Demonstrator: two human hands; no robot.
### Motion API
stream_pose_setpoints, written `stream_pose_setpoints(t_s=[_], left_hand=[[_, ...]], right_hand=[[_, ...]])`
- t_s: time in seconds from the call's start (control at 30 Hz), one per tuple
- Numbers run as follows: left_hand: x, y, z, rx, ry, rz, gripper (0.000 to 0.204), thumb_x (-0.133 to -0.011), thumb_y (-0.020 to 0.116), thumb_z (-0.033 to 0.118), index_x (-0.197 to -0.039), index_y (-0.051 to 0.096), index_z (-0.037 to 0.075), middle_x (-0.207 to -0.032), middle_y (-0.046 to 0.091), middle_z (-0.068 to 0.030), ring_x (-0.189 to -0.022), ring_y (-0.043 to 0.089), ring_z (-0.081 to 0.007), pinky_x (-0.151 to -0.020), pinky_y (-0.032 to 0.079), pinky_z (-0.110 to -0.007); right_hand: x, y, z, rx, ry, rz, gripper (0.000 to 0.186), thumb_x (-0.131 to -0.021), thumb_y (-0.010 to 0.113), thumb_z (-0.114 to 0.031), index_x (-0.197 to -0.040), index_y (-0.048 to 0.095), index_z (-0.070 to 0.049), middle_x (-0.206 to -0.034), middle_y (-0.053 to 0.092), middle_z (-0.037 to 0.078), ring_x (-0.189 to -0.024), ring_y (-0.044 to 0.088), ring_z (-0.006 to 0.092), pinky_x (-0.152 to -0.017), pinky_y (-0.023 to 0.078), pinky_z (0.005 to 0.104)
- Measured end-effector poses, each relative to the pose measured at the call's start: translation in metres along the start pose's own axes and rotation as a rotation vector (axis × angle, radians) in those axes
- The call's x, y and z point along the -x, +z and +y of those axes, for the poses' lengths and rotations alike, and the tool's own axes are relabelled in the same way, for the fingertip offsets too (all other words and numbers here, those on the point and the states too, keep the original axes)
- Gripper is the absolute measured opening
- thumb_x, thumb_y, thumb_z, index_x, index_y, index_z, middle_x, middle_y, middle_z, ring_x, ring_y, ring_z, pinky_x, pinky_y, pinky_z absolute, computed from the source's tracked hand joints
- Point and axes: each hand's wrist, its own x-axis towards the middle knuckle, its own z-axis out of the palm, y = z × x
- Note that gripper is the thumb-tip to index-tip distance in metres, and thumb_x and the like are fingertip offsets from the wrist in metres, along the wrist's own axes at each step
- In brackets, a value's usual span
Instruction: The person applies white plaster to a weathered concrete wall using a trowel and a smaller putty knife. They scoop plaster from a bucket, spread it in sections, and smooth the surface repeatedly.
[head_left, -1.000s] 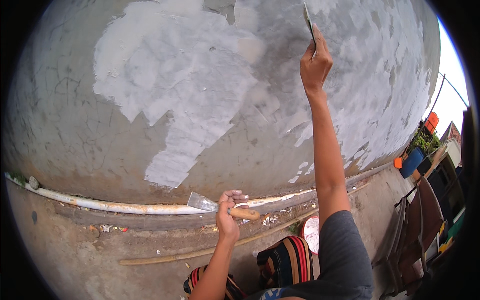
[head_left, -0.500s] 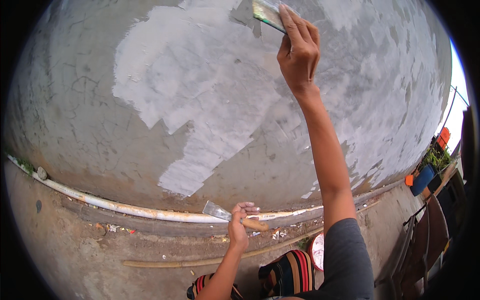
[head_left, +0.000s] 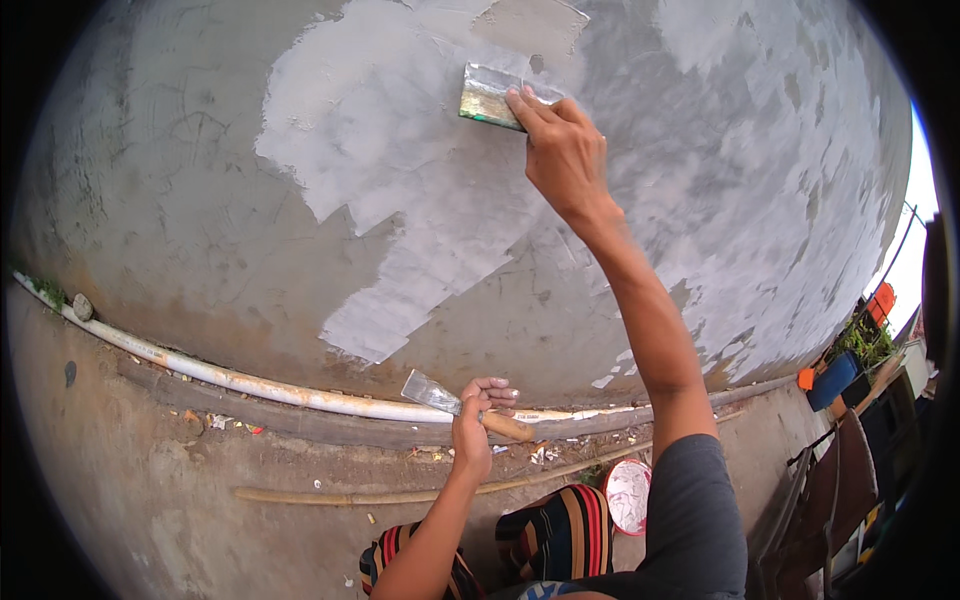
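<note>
My right hand (head_left: 568, 150) is raised and grips a wide flat plastering blade (head_left: 488, 95), its face laid against the grey wall (head_left: 200, 250). White putty (head_left: 360, 150) covers the wall around the blade in uneven patches, with a damp grey-beige patch (head_left: 535, 25) just above it. Low down, my left hand (head_left: 475, 415) is closed on a putty knife (head_left: 505, 425). Its wooden handle points right and its metal blade points up and left. Several fingertips of that hand carry white smears.
A white pipe (head_left: 250, 383) runs along the wall's foot, with a bamboo pole (head_left: 350, 496) on the ground before it. A bucket of white putty (head_left: 628, 495) stands by my right knee. A blue container (head_left: 832, 382) and a brown folded sheet (head_left: 845, 490) are at the right.
My right hand has moved down and left with the blade, and a damp-looking patch now shows above it. My left hand keeps its hold on the putty knife. The view has shifted slightly.
</note>
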Motion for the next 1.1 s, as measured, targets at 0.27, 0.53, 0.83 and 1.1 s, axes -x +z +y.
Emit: stream_pose_setpoints(t_s=[0.27,0.53,0.83,1.1], left_hand=[[-0.003,0.004,-0.007,0.017,0.029,-0.06,0.033,-0.08,0.039,0.017,-0.106,0.055,0.003,-0.096,0.062,-0.011,-0.091,0.058,-0.0185,-0.082,0.048,-0.032],[0.003,0.003,0.0,0.017,0.026,-0.041,0.033,-0.081,0.039,0.017,-0.106,0.055,0.003,-0.095,0.062,-0.0102,-0.09,0.058,-0.0175,-0.082,0.048,-0.031],[0.011,0.006,0.006,0.043,0.005,-0.03,0.033,-0.08,0.039,0.016,-0.105,0.054,0.002,-0.095,0.061,-0.0105,-0.089,0.058,-0.018,-0.082,0.048,-0.031],[0.021,0.011,0.012,-0.012,0.054,-0.065,0.033,-0.08,0.039,0.016,-0.105,0.055,0.003,-0.095,0.062,-0.01,-0.091,0.058,-0.0178,-0.082,0.049,-0.032]], right_hand=[[-0.096,-0.048,0.081,0.008,0.161,0.28,0.032,-0.085,0.057,-0.006,-0.112,0.067,-0.019,-0.08,0.067,0.009,-0.074,0.063,0.0256,-0.062,0.048,0.036],[-0.105,-0.025,0.081,0.077,-0.004,0.208,0.035,-0.081,0.057,-0.008,-0.11,0.067,-0.023,-0.083,0.069,0.005,-0.079,0.064,0.0246,-0.065,0.051,0.0368],[-0.059,-0.029,0.052,0.093,-0.16,0.041,0.036,-0.085,0.058,-0.002,-0.115,0.067,-0.02,-0.086,0.07,0.007,-0.074,0.064,0.022,-0.061,0.05,0.0328],[-0.015,-0.037,0.047,-0.074,-0.093,-0.117,0.034,-0.08,0.058,0.001,-0.11,0.067,-0.013,-0.089,0.071,0.009,-0.076,0.064,0.0249,-0.062,0.051,0.0358]])
